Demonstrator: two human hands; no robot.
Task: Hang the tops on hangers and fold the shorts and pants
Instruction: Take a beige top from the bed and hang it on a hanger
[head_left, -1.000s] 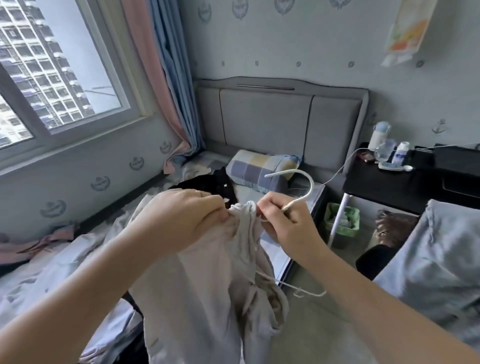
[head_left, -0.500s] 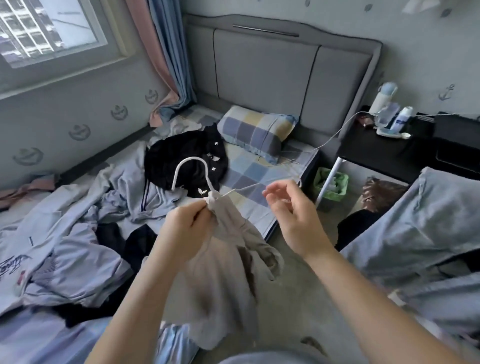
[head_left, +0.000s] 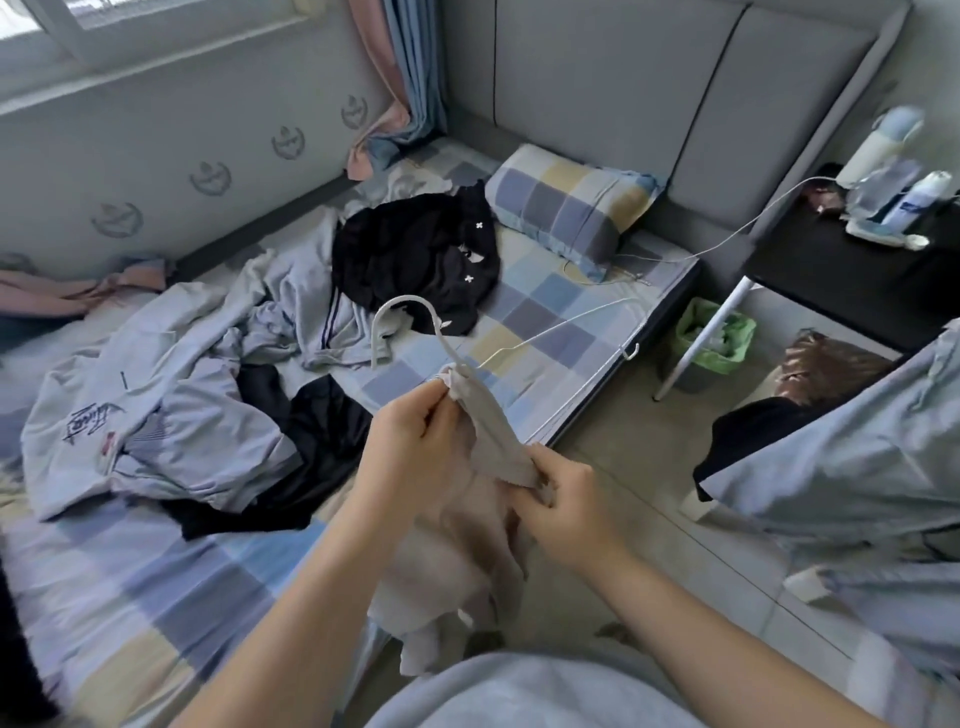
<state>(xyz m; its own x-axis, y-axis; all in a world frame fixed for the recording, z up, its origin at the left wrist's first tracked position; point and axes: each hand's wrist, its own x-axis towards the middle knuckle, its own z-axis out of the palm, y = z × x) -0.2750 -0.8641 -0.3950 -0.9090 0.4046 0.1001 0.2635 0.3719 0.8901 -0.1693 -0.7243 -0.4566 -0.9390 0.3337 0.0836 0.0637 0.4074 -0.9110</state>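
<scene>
The hanger (head_left: 376, 340) is white; the top (head_left: 501, 441) is pale beige. The sheet (head_left: 535, 291) and pillow (head_left: 566, 208) are checked in blue, grey, yellow and white. A black garment (head_left: 410, 254) bears small white crosses. The shirts (head_left: 171, 415) are pale blue, the headboard (head_left: 597, 78) grey, the bin (head_left: 737, 332) green, the curtain (head_left: 400, 62) pink and blue.

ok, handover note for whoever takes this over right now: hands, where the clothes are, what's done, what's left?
Hands: left hand grips the beige top at its neck, just under the hook of the white hanger. right hand pinches the top's fabric lower down.
Hanger: one wire arm sticks out bare to the right; the other is hidden in the fabric.
On the bed: black garment, light blue pile, dark garment, all loose and unfolded.
Done: top partly on the hanger.
Left: work the bare arm in, hang it, then hang or fold the bed clothes.
</scene>
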